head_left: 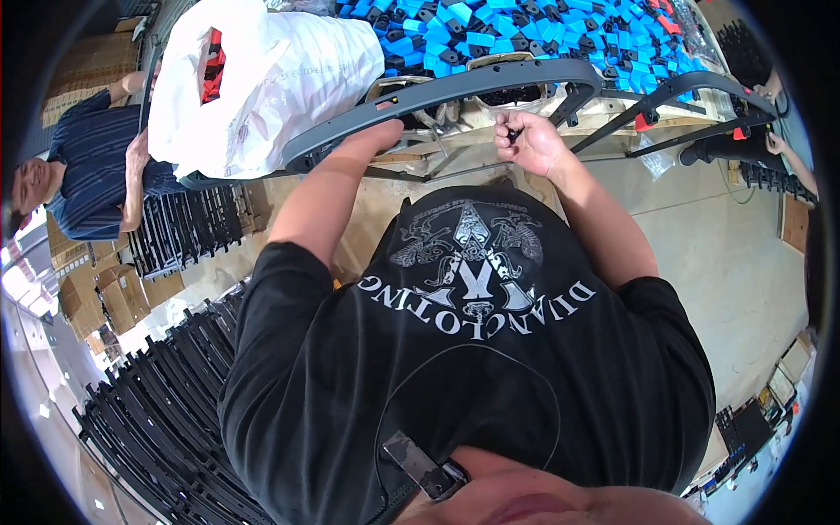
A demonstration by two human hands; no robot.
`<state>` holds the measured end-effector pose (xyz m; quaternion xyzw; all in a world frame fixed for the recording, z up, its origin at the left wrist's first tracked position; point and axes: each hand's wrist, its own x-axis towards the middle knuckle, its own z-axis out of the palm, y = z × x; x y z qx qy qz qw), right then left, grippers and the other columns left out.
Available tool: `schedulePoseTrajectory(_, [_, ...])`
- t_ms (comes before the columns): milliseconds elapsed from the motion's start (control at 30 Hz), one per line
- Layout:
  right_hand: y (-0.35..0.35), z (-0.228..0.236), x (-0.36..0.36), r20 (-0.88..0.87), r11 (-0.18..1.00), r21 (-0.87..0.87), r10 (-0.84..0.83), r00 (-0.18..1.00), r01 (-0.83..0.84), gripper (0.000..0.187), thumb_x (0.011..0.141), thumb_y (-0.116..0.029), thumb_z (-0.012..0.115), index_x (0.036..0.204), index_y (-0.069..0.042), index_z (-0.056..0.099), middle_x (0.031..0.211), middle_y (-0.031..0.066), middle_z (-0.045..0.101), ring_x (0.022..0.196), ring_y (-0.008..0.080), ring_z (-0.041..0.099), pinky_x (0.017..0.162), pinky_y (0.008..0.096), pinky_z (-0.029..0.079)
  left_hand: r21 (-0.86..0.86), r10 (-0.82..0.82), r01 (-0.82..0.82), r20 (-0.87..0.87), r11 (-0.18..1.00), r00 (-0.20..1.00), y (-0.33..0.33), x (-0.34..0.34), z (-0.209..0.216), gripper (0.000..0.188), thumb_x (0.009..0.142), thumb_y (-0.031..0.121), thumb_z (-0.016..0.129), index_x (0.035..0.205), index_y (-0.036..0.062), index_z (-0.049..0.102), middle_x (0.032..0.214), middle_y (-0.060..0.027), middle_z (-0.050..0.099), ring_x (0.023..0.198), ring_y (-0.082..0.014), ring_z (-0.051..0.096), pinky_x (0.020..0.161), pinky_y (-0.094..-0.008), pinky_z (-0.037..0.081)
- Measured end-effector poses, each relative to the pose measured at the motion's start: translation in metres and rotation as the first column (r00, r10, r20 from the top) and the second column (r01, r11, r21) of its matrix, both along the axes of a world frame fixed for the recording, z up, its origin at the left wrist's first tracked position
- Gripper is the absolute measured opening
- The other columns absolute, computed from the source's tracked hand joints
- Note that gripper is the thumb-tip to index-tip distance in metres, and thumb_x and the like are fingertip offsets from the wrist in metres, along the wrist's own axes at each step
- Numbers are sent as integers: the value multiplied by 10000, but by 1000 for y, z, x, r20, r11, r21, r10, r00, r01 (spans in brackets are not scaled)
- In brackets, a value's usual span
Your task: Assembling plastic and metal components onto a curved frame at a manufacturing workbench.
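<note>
Presently working left to right: extending the left hand [383,135] to the dark curved frame [455,85], positioned before the pile of blue and black parts [516,39]; hiding the fingers behind it, leaving any grasp impossible to tell. Farther right, pinching a small black part [514,136] between the curled fingers of the right hand [535,149], just below the frame. For sound handling, be steadying the frame, pinching the part lightly and checking its orientation. Then, at left, showing faint grey print [306,74] on the white bag [254,122], resisting sure reading; at centre, displaying bold white lettering [451,325] on the black T-shirt [472,385].
</note>
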<state>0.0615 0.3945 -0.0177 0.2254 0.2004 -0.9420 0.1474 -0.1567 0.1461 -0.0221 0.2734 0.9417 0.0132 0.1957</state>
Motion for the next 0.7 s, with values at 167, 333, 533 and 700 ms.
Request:
schedulePoseTrajectory(167, [-9, 11, 24, 132, 991, 123, -70, 989, 53, 87, 904, -174, 568, 917, -88, 562, 791, 32, 526, 734, 182, 502, 622, 303, 384, -105, -71, 86, 139, 991, 988, 16, -7, -14, 445, 895, 254, 596, 1294, 59, 626, 1303, -212, 634, 1197, -377, 618, 1014, -464, 502])
schedulePoseTrajectory(333, [-7, -12, 57, 218, 965, 238, -163, 962, 109, 139, 918, -211, 588, 855, -106, 524, 780, 31, 519, 696, 181, 503, 617, 304, 378, -214, -131, 162, 153, 963, 979, 33, -5, -21, 477, 898, 221, 580, 1359, 99, 594, 1374, -182, 602, 1261, -372, 585, 1053, -475, 477])
schedulePoseTrajectory(533, [-17, -18, 80, 330, 930, 363, -180, 927, 52, 155, 919, -208, 606, 819, -128, 518, 752, 12, 505, 680, 170, 497, 610, 322, 395, -199, -120, 123, 24, 972, 992, 28, -12, -49, 477, 928, 202, 565, 1401, 139, 578, 1442, -141, 565, 1333, -349, 540, 1097, -473, 445])
schedulePoseTrajectory(700, [-20, -7, 83, 378, 909, 416, -208, 902, 36, 162, 910, -200, 626, 811, -127, 520, 746, 9, 502, 670, 167, 495, 592, 314, 400, -114, -24, 25, 10, 993, 1000, 28, -8, -46, 465, 952, 211, 549, 1392, 63, 541, 1370, -221, 593, 1263, -383, 588, 1050, -486, 488])
